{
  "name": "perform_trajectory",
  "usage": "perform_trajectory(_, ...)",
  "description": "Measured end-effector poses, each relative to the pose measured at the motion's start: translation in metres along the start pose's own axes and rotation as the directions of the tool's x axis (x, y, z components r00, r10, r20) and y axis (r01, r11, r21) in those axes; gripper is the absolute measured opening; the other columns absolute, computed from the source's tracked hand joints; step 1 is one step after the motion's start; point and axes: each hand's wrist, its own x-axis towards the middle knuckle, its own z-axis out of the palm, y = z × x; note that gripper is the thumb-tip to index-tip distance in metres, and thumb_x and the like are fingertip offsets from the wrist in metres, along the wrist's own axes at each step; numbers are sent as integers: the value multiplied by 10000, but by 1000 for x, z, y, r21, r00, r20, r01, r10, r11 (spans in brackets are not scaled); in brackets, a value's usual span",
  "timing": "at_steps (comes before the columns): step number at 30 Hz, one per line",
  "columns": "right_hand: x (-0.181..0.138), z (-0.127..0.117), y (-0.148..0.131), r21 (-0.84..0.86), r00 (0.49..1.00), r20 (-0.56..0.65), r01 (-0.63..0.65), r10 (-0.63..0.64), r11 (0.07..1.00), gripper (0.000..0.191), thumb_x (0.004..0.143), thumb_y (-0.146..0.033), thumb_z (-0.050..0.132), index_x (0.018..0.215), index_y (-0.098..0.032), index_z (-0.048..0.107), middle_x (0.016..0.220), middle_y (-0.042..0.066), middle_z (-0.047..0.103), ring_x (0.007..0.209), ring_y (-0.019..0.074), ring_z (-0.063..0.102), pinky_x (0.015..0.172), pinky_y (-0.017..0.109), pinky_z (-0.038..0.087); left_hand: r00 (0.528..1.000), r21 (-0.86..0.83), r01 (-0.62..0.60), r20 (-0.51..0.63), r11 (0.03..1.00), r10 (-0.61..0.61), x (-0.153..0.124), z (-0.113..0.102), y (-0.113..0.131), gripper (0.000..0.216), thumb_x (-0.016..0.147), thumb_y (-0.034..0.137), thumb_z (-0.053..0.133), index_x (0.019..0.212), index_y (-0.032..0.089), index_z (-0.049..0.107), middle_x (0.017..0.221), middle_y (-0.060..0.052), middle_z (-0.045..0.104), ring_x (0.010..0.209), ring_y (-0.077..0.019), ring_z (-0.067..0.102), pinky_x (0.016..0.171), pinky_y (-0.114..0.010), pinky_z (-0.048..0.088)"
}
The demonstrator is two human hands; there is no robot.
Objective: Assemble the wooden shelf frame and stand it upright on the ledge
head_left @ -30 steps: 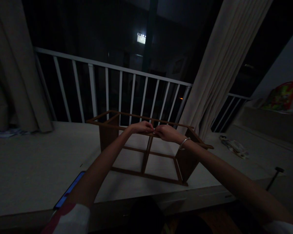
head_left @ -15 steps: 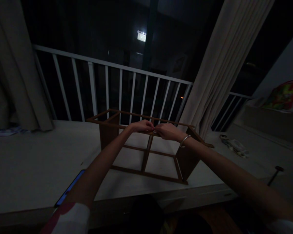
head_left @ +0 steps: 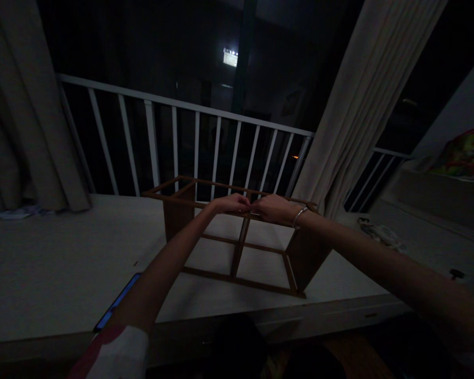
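A brown wooden shelf frame (head_left: 237, 258) lies on its side on the white window ledge, its long rails running left to right. Over the middle of its upper front rail, my left hand (head_left: 234, 203) and my right hand (head_left: 274, 208) meet fingertip to fingertip. Both have their fingers pinched together at the joint of the centre bar. Something small and pale shows between the fingertips, too dark and small to name. A bracelet circles my right wrist.
The white ledge (head_left: 63, 273) carries a phone with a lit screen (head_left: 116, 305) beside my left forearm. White railings (head_left: 217, 152) stand behind the frame, with curtains (head_left: 363, 105) on both sides. A hammer-like tool (head_left: 456, 273) and a pale bundle (head_left: 381, 233) lie right.
My right hand and forearm have shifted slightly, the wrist a little higher. My left hand keeps its pinch at the rail. The whole view has drifted slightly.
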Motion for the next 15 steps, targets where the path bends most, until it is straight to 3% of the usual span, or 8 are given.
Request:
perform_trajectory(8, 11, 7, 3, -44, 999, 15, -30, 31, 999, 371, 816, -369, 353, 1033, -185, 592, 913, 123, 631, 837, 244, 590, 656, 305, 396, 999, -46, 30, -35, 998, -32, 2, 1, -3, 200, 599, 218, 572, 760, 102, 592, 610, 20, 495, 521, -51, 400, 470, -168, 274)
perform_trajectory(15, 7, 10, 0, -34, 998, 9, -63, 63, 997, 388, 837, -374, 335, 1072, -169, 566, 935, 135, 623, 857, 240, 588, 701, 315, 400, 999, -39, 6, -38, 999, -7, 2, 3, -1, 225, 620, 271, 574, 765, 100, 587, 634, 12, 509, 543, -56, 422, 485, -172, 297)
